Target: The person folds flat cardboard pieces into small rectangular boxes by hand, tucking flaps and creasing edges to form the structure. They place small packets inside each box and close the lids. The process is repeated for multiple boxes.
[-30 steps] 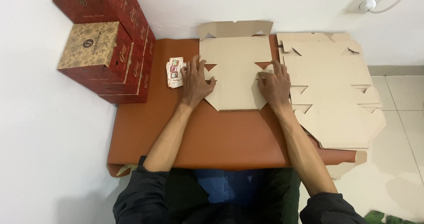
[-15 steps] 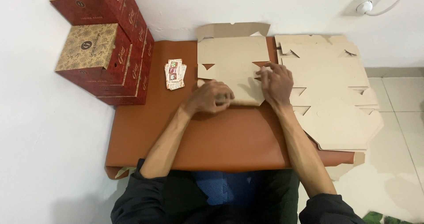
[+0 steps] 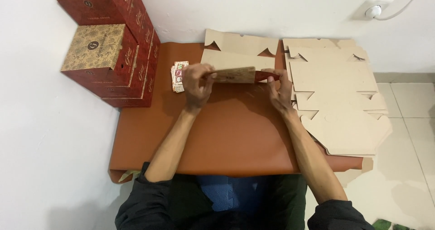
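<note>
The folded flap of the flat cardboard box blank (image 3: 235, 53) is gripped by left hand (image 3: 198, 82) and right hand (image 3: 279, 87); bare brown mat (image 3: 226, 130) lies nearer; assembled red boxes (image 3: 108, 44) are stacked left

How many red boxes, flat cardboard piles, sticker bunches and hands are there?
Finished red and gold boxes: 2 tops show, stacked by the wall; any underneath are hard to tell apart
Cardboard sheet being folded: 1, held by the left hand and right hand
Pile of flat cardboard sheets: 1
Bunch of small stickers: 1
Hands: 2
Total: 7
</note>
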